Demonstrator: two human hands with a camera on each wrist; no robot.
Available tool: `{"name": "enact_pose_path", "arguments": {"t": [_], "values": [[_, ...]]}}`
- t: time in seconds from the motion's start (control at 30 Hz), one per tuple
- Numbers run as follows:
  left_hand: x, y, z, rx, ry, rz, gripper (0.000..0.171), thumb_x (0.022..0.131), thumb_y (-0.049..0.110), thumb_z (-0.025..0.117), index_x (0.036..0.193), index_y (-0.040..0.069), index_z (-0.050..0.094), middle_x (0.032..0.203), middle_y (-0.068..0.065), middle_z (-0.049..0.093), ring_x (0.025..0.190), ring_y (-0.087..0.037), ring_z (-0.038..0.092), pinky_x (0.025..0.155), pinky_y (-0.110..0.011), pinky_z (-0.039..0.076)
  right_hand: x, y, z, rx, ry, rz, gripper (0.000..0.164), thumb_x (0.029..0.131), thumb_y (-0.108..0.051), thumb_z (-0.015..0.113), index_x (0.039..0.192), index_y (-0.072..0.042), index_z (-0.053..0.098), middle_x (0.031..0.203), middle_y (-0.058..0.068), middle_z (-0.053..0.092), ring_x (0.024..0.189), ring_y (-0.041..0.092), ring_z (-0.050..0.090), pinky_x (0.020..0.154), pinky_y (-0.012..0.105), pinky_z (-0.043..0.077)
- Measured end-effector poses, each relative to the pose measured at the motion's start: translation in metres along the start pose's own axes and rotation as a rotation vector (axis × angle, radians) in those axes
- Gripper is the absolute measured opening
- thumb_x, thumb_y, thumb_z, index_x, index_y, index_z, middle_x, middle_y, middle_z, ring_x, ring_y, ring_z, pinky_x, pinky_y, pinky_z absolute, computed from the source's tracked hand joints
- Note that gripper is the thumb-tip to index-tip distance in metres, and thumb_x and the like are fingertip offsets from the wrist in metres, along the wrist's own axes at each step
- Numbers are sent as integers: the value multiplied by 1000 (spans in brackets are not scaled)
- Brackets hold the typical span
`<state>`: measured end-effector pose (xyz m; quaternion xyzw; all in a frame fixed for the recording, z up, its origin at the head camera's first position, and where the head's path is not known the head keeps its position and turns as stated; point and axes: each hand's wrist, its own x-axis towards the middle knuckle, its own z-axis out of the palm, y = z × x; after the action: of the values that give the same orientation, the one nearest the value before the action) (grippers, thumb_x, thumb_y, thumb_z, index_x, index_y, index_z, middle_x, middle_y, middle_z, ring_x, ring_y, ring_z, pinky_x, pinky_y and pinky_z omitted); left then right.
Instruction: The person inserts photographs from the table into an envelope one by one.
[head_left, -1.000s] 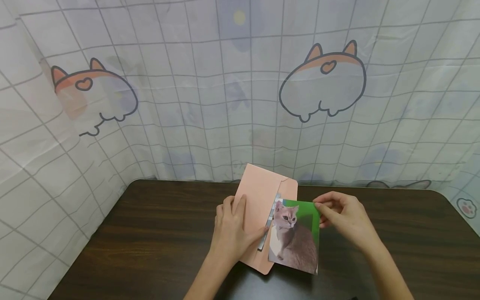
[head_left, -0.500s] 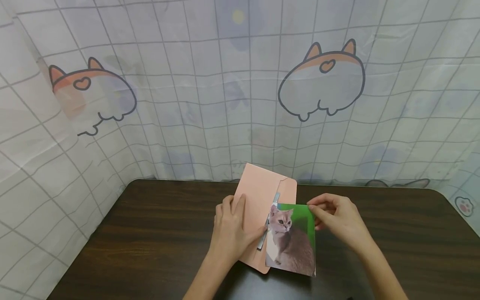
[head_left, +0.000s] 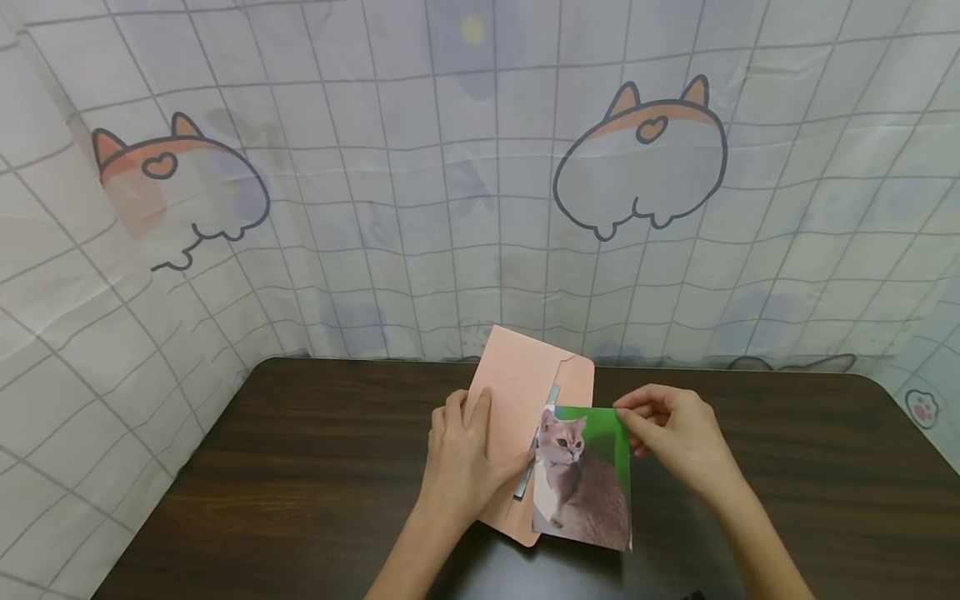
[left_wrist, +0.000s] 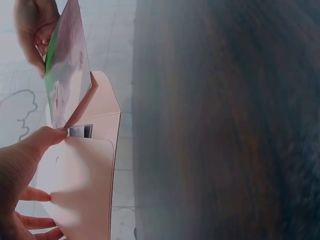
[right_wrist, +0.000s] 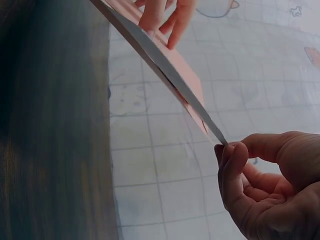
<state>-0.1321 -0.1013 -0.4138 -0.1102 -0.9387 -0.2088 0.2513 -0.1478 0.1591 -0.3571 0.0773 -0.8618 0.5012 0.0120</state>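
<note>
A pale pink envelope [head_left: 513, 392] is tilted in the middle of the head view. My left hand [head_left: 461, 462] holds it, the index finger along its face and the thumb at its opening. A bluish-grey strip [left_wrist: 81, 131] of something shows in that opening; the remainder is hidden. In front of the opening is a cat photo [head_left: 588, 492] with a green background. My right hand [head_left: 678, 433] pinches the photo's upper right corner between thumb and fingers. In the left wrist view the photo's near edge meets my left thumb; I cannot tell whether it is inside the envelope.
Beneath my hands lies a dark wood table [head_left: 300, 483]. Behind it hangs a white gridded curtain [head_left: 420, 208] with cartoon animal prints. A small dark object [head_left: 693, 595] is cut off at the bottom edge.
My right hand has brought the photo slightly left and down toward the envelope, mostly in the first half second. Since then both hands have hardly moved. My left hand keeps its hold.
</note>
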Motion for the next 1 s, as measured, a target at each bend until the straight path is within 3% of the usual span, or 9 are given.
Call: {"name": "enact_pose_path", "arguments": {"t": [0.57, 1.0], "values": [[0, 3, 0, 7, 3, -3, 82, 75, 42, 90, 139, 0, 60, 132, -23, 54, 107, -39, 52, 90, -51, 51, -2, -6, 10, -8, 48, -11, 9, 95, -2, 72, 102, 2, 77, 81, 6, 75, 57, 14, 66, 58, 30, 58], [0, 3, 0, -29, 6, 5, 83, 74, 42, 90, 140, 1, 59, 132, -24, 53, 109, -41, 52, 94, -52, 51, 0, -6, 12, 57, 73, 50, 13, 96, 0, 70, 106, 7, 74, 82, 8, 75, 59, 12, 69, 61, 30, 60]]}}
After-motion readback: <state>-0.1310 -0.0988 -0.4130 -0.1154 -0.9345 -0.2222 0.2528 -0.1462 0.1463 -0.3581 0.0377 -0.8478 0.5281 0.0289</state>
